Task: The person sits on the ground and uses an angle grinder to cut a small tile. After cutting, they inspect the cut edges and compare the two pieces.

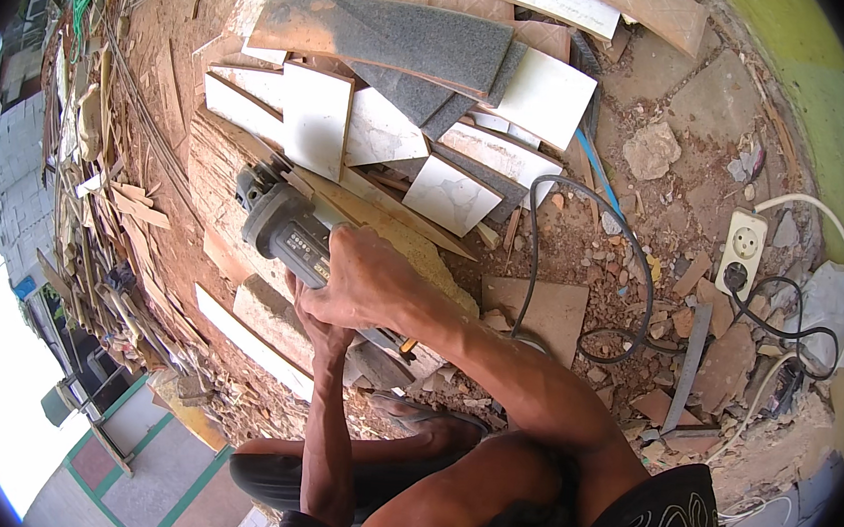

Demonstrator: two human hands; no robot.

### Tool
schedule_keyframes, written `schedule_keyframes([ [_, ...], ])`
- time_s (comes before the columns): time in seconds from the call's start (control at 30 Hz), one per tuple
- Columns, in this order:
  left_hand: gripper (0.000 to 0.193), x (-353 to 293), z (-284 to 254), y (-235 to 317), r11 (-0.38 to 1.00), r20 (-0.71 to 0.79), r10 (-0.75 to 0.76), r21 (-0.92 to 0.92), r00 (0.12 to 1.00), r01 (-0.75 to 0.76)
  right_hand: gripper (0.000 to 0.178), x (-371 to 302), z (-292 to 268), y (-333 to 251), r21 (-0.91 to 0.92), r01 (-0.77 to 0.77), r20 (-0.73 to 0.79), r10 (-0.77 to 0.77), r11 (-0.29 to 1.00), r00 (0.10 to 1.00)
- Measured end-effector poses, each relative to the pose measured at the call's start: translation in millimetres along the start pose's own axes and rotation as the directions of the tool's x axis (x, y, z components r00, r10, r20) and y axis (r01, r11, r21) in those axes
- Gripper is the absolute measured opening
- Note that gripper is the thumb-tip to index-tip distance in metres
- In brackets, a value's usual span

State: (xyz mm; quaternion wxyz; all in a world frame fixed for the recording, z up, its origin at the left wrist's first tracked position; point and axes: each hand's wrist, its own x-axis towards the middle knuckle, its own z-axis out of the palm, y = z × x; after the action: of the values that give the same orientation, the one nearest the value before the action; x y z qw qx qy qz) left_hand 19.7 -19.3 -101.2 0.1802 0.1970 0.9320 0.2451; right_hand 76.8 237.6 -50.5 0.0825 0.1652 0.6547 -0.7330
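A grey angle grinder (287, 224) is held in both hands, its head pointing up and to the left. My right hand (359, 276) wraps over the rear of its body. Below it, my left hand (322, 330) closes around the underside, partly covered by the right one. The grinder's head is beside a pale, dusty slab (404, 237). Just beyond the head stands a white tile piece (314, 119) with a grey smudge. Whether the disc touches anything, I cannot tell.
Cut white and dark grey tiles (382, 34) are piled ahead. A black cord (650, 273) loops over rubble at right, near a white socket strip (743, 246). Wooden sticks (90, 275) lie heaped at left. A loose square tile (538, 309) lies beside my right forearm.
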Motion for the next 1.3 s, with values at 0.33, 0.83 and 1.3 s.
schedule_keyframes([
  [0.33, 0.068, 1, 0, 10, 0.999, 0.018, 0.026, 0.021, 1.000, -0.026, 0.041, 0, -1, 0, 0.002, -0.008, 0.019, 0.008, 1.000, 1.000],
  [0.83, 0.065, -2, 3, 7, 0.998, -0.039, -0.016, -0.058, 0.999, 0.014, 0.041, 0, -1, -1, 0.010, -0.019, 0.034, 0.019, 1.000, 0.999],
  [1.3, 0.065, 0, 1, 0, 1.000, -0.014, 0.015, 0.025, 1.000, -0.014, 0.035, -2, -9, -8, 0.012, -0.091, 0.065, 0.090, 0.996, 0.994],
])
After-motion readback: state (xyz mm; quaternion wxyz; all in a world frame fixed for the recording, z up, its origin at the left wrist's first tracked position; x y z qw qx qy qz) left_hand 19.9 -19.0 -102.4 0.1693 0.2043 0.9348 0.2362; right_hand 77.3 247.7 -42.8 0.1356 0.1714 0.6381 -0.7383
